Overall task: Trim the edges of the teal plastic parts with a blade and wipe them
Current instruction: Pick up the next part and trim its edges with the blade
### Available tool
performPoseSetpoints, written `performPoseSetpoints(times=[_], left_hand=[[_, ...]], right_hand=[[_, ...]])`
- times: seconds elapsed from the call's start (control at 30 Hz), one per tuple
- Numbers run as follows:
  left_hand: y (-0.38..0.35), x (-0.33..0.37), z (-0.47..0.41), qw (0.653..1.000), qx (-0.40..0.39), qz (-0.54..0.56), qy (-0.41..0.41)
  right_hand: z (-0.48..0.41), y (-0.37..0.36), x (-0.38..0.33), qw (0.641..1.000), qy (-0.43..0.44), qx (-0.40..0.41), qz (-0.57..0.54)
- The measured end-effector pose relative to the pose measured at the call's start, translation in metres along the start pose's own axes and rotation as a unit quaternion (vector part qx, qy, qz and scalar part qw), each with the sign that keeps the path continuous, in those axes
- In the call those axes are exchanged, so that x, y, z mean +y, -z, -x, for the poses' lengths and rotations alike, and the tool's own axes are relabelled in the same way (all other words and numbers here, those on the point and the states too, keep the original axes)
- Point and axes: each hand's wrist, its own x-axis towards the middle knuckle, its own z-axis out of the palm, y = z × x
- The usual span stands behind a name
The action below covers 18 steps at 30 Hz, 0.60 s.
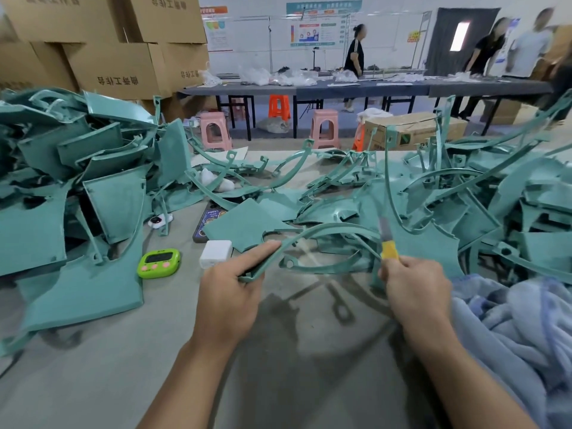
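My left hand grips the near end of a thin curved teal plastic part, index finger stretched along its edge. The part arcs up and to the right above the table. My right hand is closed around a yellow-handled blade, whose blurred tip points up against the part's right end. A second curved teal strip with a ring eyelet lies on the table between my hands.
Heaps of teal parts fill the left and right of the grey table. A green timer, a white block and a phone lie at centre left. A light blue cloth sits at right. People stand at a far table.
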Motion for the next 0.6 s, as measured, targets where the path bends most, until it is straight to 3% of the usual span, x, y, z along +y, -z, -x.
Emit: performPoseSetpoints(times=[0.07,0.17,0.23,0.3,0.37,0.47,0.6], left_hand=[[0.001,0.001,-0.001,1.000,0.008,0.003,0.002],[0.002,0.000,-0.001,1.000,0.001,-0.004,-0.017],[0.001,-0.001,0.000,1.000,0.001,0.001,-0.015],[0.001,-0.001,0.000,1.000,0.012,0.016,-0.006],[0.002,-0.003,-0.001,0.999,0.017,0.036,0.009],[0.001,-0.013,-0.003,0.997,0.034,0.056,0.036],[-0.005,-0.021,-0.012,0.968,0.145,0.119,0.165]], right_hand=[[0.001,0.002,0.001,0.997,0.022,-0.010,-0.067],[0.028,-0.005,-0.013,0.965,0.138,-0.163,-0.152],[0.041,-0.013,-0.018,0.952,0.168,-0.220,-0.130],[0.031,-0.019,-0.014,0.973,0.128,-0.168,-0.091],[0.012,-0.015,-0.004,0.994,0.028,-0.081,-0.073],[-0.001,-0.007,0.009,0.977,-0.072,-0.054,-0.195],[0.012,-0.008,0.004,0.954,0.028,-0.166,-0.248]])
